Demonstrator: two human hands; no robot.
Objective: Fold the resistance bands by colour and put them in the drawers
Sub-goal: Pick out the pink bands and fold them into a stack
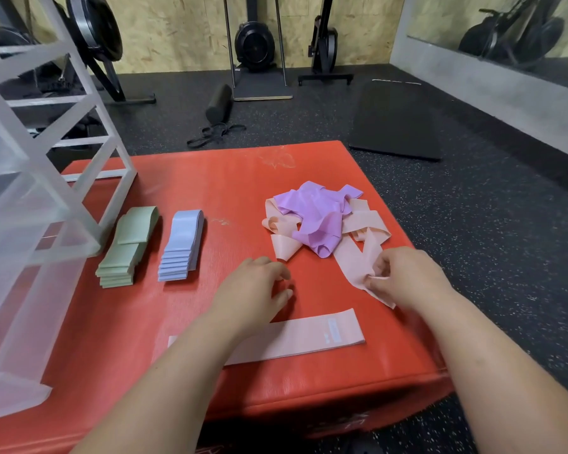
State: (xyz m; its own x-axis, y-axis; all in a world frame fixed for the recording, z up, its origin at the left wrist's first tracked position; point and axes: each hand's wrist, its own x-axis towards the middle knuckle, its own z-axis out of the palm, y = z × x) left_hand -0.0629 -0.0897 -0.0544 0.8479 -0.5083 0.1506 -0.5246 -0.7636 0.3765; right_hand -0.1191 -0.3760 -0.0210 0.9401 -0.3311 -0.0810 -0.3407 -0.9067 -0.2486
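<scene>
On the red padded box (236,191), toward its right side, the right hand (404,276) pinched the near end of a loose pink band (354,260). Its grip was closed on the fabric between thumb and fingertips. That band's long axis ran from the fingers away toward the box's far right, where it joined a tangled heap of other pink bands. Crumpled purple bands (315,211) lay on top of that heap.

The left hand (253,283) was over the middle of the box, palm down. Its grip was released, with the fingers loosely curled and nothing in them.

Along the box's near edge lay a flat pink band (309,339), folded. Its long axis ran left to right, with the right end a little farther away. The left forearm crossed over its left part.

On the box's left side sat two neat stacks, the green bands (128,247) and, just to their right, the blue bands (182,245). Both had their long axes running near to far and leaned slightly rightward at the far end.

The translucent drawer unit (46,198) stood at the box's left edge, beside the green stack.
</scene>
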